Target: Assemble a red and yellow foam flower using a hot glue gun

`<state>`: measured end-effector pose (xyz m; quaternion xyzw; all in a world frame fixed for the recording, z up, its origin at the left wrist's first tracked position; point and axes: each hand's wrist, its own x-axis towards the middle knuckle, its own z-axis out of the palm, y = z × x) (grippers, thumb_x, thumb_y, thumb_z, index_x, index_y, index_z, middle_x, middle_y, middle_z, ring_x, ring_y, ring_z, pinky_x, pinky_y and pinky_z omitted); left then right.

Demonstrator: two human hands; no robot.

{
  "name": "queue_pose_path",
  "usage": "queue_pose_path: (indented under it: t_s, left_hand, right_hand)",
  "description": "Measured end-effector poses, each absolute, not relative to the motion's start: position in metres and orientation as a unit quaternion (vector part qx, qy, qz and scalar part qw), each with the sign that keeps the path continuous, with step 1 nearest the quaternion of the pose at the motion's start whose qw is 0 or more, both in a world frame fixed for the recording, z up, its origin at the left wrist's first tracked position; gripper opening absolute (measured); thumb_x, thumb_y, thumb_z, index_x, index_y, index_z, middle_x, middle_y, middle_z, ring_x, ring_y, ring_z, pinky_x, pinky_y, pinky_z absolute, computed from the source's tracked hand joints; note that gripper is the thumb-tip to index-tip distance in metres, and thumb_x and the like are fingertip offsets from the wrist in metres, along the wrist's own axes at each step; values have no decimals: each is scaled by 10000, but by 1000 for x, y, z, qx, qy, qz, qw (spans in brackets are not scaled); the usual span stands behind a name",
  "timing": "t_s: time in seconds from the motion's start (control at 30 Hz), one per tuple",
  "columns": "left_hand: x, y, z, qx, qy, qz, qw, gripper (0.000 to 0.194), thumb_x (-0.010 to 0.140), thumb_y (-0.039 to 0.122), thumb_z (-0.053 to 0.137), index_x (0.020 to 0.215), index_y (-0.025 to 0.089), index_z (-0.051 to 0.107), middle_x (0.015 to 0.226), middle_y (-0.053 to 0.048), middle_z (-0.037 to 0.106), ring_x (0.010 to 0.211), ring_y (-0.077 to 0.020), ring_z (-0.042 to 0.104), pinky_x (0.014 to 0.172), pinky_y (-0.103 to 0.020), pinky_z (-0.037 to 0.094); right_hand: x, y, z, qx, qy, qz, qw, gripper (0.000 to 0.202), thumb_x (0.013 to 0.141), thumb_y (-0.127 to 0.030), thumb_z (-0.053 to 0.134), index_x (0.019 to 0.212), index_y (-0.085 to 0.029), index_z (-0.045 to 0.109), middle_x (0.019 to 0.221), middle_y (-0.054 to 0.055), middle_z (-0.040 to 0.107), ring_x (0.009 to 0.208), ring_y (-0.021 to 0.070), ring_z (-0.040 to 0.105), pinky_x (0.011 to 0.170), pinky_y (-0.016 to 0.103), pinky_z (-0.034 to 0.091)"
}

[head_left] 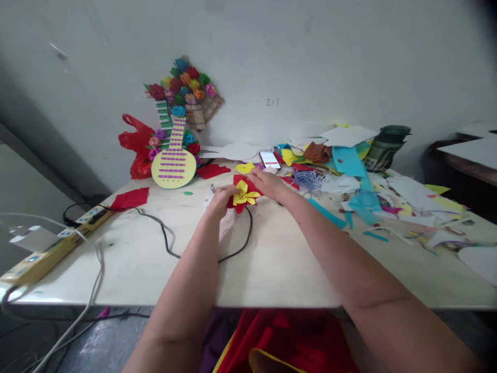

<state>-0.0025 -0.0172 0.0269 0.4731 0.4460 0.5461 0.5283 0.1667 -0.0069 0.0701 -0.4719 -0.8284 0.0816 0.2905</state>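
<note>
- Flower (244,197) on table (287,269): yellow petals (251,195) over red; looks largely formed, finishing perhaps remains.
- Left hand (224,200): narrow, pinching flower's left edge.
- Right hand (269,184): by flower's right edge; grip can't tell.
- Yellow piece (244,168): behind flower, seemingly unused.

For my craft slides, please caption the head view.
Left hand and right hand at a red-and-yellow flower, a guitar-shaped craft standing beyond.

Bare forearms (330,246), yellow-edged red garment (298,336)
</note>
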Motion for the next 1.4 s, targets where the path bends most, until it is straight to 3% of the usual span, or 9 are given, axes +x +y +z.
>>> queue_pose_path:
  t_s: [0.17,0.27,0.4,0.53,0.7,0.87,1.17,1.4]
  left_hand:
    - [-4,-16,26,479,442,547,525,148,514,241,680,564,150,575,537,7,553,496,-113,488,461,-233,337]
    - [-4,-15,26,474,440,552,527,154,499,244,695,569,147,597,557,-6,577,521,-128,515,477,-240,360]
    - [-4,-16,26,480,442,545,526,154,490,247,713,581,148,638,553,-17,596,541,-146,538,505,-254,396]
    - [-4,-17,27,490,452,540,514,195,487,265,731,628,145,673,594,-30,628,587,-168,572,560,-275,436]
    - [-4,-17,26,501,442,537,516,195,501,272,736,636,142,683,606,-33,637,594,-167,580,577,-275,445]
    - [-5,-15,25,503,442,535,515,177,503,271,723,617,144,676,599,-32,632,578,-165,569,554,-270,430]
    - [-3,-19,28,494,425,524,548,241,495,268,711,692,136,669,651,-23,640,593,-154,577,575,-262,430]
    - [-3,-18,27,488,420,520,562,224,493,280,745,636,141,643,628,-20,621,563,-140,559,502,-236,392]
  right_hand:
    - [170,-4,74,-459,-824,94,320,330,870,-385,431,731,-167,637,683,15,587,628,120,461,559,235,274]
    - [170,-5,77,-439,-820,149,336,249,836,-324,494,879,-162,678,657,-8,566,604,99,446,570,222,299]
    - [172,-7,79,-410,-825,238,306,324,832,-256,496,1107,-172,646,682,-13,576,556,78,431,572,221,332]
    - [175,-8,79,-390,-834,291,260,343,840,-276,491,1135,-185,640,669,-16,577,512,69,423,553,228,351]
    - [175,-6,78,-403,-819,298,280,468,824,-289,529,1273,-155,528,607,-36,547,497,69,413,533,220,352]
    - [176,-4,76,-399,-820,312,267,363,830,-268,510,1149,-146,631,634,-15,586,493,62,428,534,218,362]
    - [175,1,72,-367,-851,253,278,319,824,-296,511,1057,-181,697,869,33,711,738,131,592,670,244,442]
    - [174,-4,74,-370,-868,209,256,309,849,-241,496,1113,-247,656,1122,17,675,988,158,626,842,268,473]
